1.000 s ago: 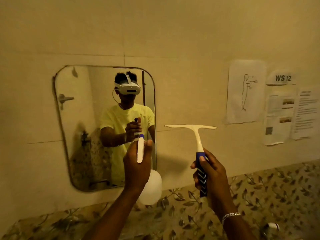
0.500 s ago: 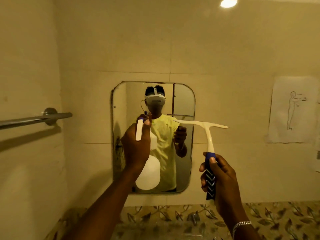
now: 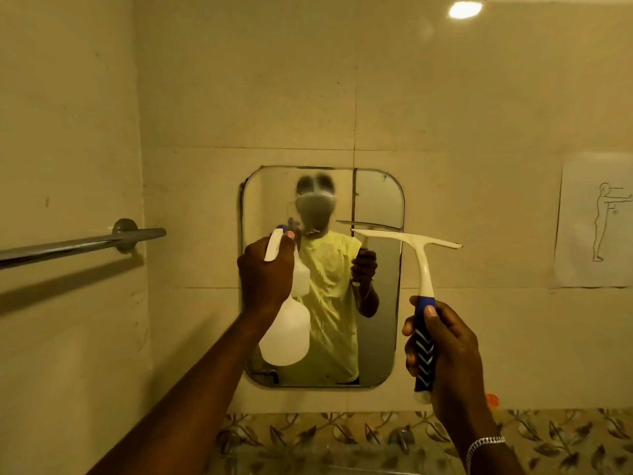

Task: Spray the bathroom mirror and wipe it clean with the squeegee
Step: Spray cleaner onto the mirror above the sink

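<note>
- Mirror [image 3: 376,200]: wall-mounted, directly ahead of my hands; upper glass misted.
- Left hand [image 3: 265,275]: closed around spray bottle [image 3: 286,332], raised before mirror.
- Right hand [image 3: 445,351]: gripping squeegee [image 3: 423,265] handle, blade up, beside mirror's right edge.

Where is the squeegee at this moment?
In the head view the squeegee is right of centre, held upright by the right hand, with its blade beside the mirror's right edge.
</note>
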Demonstrator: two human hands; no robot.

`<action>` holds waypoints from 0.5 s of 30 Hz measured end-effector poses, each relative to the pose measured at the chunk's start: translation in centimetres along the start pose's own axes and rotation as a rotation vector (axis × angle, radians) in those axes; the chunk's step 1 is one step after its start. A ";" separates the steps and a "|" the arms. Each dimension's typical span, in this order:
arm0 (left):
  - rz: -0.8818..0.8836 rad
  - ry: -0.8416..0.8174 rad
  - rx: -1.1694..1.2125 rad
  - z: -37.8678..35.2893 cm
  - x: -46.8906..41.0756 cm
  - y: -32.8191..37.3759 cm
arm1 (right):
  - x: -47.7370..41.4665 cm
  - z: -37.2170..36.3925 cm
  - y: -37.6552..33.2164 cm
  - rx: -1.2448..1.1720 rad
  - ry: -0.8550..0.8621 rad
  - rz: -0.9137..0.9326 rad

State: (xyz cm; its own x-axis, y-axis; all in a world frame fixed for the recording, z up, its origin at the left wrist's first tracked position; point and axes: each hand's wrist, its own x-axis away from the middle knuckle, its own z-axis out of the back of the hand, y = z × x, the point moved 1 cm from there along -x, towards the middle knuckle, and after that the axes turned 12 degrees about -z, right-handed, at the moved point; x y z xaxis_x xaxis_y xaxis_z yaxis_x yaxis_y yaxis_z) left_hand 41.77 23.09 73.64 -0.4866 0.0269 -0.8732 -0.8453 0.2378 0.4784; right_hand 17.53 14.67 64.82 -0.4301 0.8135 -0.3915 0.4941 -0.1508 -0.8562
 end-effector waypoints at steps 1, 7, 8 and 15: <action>0.005 -0.015 0.011 -0.1 0.0 -0.2 | 0.0 -0.1 0.0 -0.005 0.002 0.002; -0.011 -0.072 0.086 -1.3 0.5 0.2 | -0.3 0.0 0.2 -0.012 0.004 0.011; -0.013 -0.084 0.081 -1.7 0.6 0.4 | -0.3 0.2 0.2 -0.010 0.008 0.013; -0.035 -0.162 0.087 -5.6 2.2 2.9 | -0.7 2.1 0.1 0.036 0.084 0.019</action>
State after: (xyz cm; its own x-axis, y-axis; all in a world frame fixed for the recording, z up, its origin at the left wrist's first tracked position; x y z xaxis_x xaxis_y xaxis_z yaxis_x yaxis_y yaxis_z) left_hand 37.02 18.37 73.62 -0.4097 0.1719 -0.8959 -0.8351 0.3246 0.4442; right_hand 16.33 12.92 64.34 -0.3551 0.8545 -0.3791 0.4730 -0.1856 -0.8613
